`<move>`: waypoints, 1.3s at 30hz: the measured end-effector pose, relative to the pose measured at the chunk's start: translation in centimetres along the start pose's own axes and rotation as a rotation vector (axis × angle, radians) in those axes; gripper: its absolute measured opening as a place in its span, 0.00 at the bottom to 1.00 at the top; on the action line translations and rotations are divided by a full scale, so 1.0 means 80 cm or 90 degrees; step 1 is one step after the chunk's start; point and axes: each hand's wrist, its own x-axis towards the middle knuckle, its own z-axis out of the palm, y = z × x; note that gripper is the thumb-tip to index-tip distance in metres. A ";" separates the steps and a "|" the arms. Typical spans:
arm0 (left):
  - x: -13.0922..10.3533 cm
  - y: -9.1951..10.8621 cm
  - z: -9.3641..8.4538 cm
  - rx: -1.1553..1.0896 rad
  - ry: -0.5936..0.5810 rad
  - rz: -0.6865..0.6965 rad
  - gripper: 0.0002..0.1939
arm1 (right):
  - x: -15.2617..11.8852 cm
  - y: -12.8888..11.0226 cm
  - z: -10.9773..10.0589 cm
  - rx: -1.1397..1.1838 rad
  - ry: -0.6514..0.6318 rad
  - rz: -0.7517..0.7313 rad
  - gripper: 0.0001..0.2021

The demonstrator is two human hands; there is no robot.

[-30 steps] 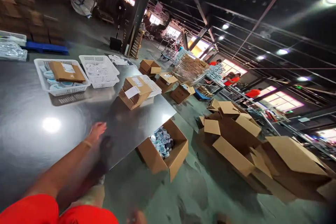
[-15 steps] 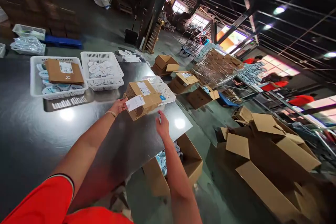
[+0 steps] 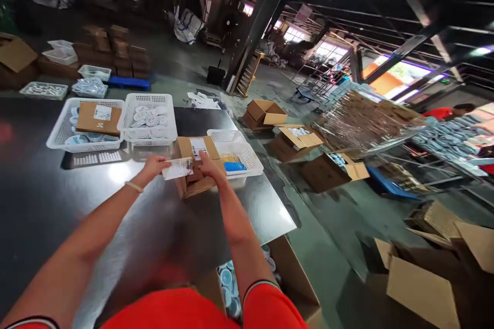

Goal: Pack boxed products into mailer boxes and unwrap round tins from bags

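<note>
My left hand (image 3: pixel 154 165) pinches the left end of a white printed paper slip (image 3: pixel 176 169), held in front of a cardboard bundle. My right hand (image 3: pixel 209 165) rests on this brown cardboard bundle (image 3: pixel 186 146), its fingers curled at the edge of a top sheet beside the slip's right end. A white label (image 3: pixel 198 147) is stuck on the bundle's upper face. Just right of the bundle is a white plastic basket (image 3: pixel 252 164) with a blue and yellow item (image 3: pixel 234 165) in it. The undersides of my right fingers are hidden.
Two white baskets, one (image 3: pixel 54 133) with flat brown cardboard (image 3: pixel 90 119) and one (image 3: pixel 170 113) with round white pieces (image 3: pixel 148 117), stand on the dark shiny table (image 3: pixel 154 247). An open carton (image 3: pixel 301 282) of round pieces sits below the table's right edge; further cartons (image 3: pixel 328 175) stand on the floor.
My right hand has moved from beside the bundle onto its top. My left hand has drawn leftward, holding the slip in front of the bundle. The view has turned left.
</note>
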 end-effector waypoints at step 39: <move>-0.050 0.081 0.161 -0.089 0.211 -0.014 0.31 | 0.083 0.013 -0.160 0.426 -0.164 -0.157 0.17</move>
